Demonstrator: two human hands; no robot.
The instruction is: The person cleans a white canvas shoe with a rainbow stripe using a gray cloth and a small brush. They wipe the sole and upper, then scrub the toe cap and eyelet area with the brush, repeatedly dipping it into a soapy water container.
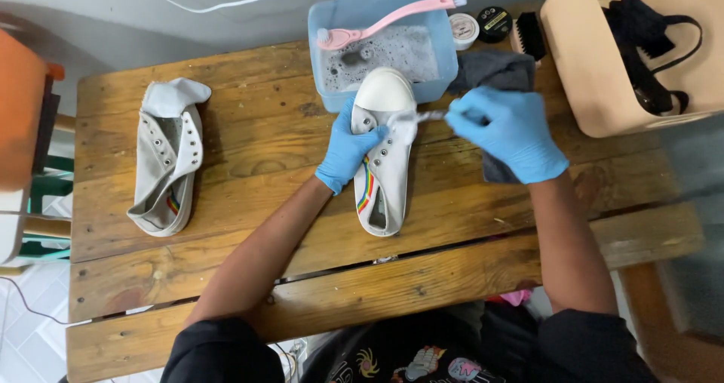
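- Sneaker (386, 164) lies near the middle of the surface (249, 277), toe toward the far edge and just touching the tub (445, 58) of soapy water.
- Our left hand (348, 147) rests on the sneaker's left side by the eyelets, fingers curled over the upper to steady it.
- Our right hand (509, 130) sits just right of the toe, fingers pinched on a small white tool (422, 116), perhaps a little brush, whose tip meets the upper; we cannot tell exactly what it is.
- A grey cloth (494, 70) lies under the right hand, toward the far right corner.
- A pink brush (385, 22) lies across the tub's rim, its head over the suds.
- Two small tins (480, 27) and a dark brush (530, 34) stand by the far edge, right of the tub.
- A beige box (588, 73) with black straps in it sits off the right edge.
- A second sneaker (167, 160) lies well apart, near the left edge, tongue pulled out, no laces.
- We judge the work partway along: both sneakers are unlaced, the water is sudsy and greyish, and the one in hand looks whiter at the toe than the other, which looks duller and, we think, has yet to be scrubbed.
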